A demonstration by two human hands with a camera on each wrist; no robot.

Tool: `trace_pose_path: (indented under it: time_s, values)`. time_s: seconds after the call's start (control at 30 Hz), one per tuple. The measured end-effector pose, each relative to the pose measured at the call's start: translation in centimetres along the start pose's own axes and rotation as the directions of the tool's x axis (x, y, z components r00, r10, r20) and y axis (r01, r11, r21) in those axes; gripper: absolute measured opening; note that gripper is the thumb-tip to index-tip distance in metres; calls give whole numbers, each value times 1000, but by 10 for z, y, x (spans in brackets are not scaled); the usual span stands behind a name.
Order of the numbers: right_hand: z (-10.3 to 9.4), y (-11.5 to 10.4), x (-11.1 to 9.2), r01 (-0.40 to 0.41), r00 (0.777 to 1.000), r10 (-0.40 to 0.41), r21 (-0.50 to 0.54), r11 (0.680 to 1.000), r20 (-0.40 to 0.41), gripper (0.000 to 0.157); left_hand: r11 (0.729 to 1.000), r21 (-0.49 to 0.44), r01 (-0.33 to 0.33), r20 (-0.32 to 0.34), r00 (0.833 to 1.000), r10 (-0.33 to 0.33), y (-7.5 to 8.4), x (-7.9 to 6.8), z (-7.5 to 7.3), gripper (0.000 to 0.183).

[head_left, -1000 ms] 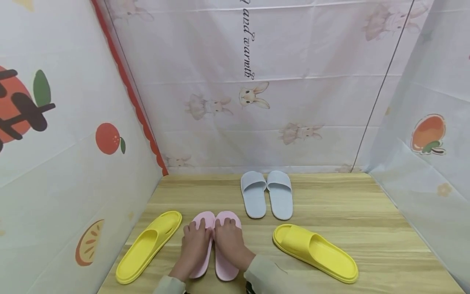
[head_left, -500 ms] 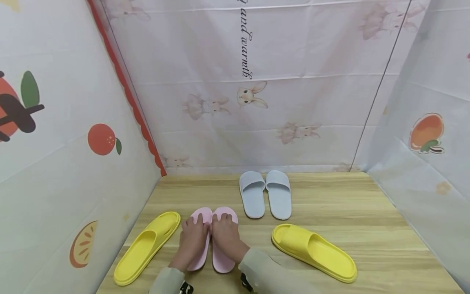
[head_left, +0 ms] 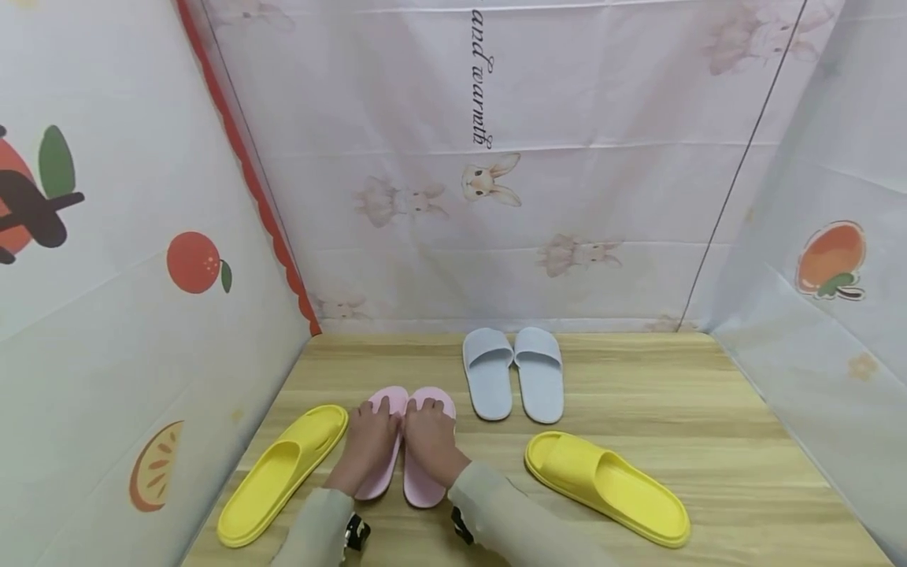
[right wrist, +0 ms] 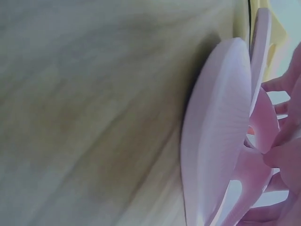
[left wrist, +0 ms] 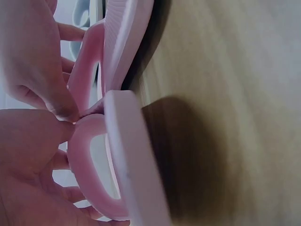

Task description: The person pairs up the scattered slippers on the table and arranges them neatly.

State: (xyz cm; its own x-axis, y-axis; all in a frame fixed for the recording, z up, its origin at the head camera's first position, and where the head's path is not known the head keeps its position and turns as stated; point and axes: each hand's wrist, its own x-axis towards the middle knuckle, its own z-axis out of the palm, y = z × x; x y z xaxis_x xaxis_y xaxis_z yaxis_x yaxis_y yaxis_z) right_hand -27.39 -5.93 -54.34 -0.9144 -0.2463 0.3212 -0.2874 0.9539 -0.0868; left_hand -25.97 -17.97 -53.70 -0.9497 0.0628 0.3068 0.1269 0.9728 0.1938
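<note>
Two pink slippers lie side by side at the lower middle of the head view, toes pointing away from me. My left hand [head_left: 372, 441] grips the strap of the left pink slipper [head_left: 374, 490]. The strap of the right pink slipper [head_left: 423, 490] is held by my right hand [head_left: 432, 442]. Fingers spread over the tops of the straps, while the thumbs meet at their inner sides. In the left wrist view a shadow shows beneath the left slipper's heel end, so it seems slightly raised. Both hands largely cover the straps in the head view.
One yellow slipper [head_left: 264, 494] lies slanted left of the hands, its mate [head_left: 641, 500] slanted to the right. Two pale blue slippers [head_left: 490, 390] stand paired near the back wall [head_left: 567, 197]. Printed cloth walls enclose the wood-patterned floor [head_left: 638, 394].
Both hands have moved forward, away from me, carrying the pink slippers a short way toward the back wall. The yellow and pale blue slippers have stayed in place.
</note>
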Motion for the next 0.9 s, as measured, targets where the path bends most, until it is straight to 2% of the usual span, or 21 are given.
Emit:
trace_pose_path:
  time_s: [0.13, 0.37, 0.53, 0.6, 0.8, 0.9]
  values:
    - [0, -2, 4, -4, 999, 4, 11, 1000, 43, 31, 1000, 17, -12, 9, 1000, 12, -3, 5, 0, 40]
    - [1, -6, 8, -2, 999, 2, -1, 1000, 47, 34, 1000, -1, -10, 12, 1000, 10, -10, 14, 0, 38]
    - [2, -8, 13, -13, 999, 14, -23, 1000, 37, 31, 998, -27, 50, 111, 993, -47, -11, 24, 0, 42]
    - [4, -8, 15, -20, 999, 20, -22, 1000, 36, 30, 996, -39, 77, 131, 989, -71, -12, 27, 2, 44]
    - [9, -7, 26, -36, 997, 36, -8, 999, 72, 33, 991, -81, 104, 120, 988, -94, -14, 35, 6, 43]
    - [9, -7, 29, -35, 995, 35, -2, 999, 94, 38, 988, -96, 121, 152, 983, -106, -16, 39, 4, 45]
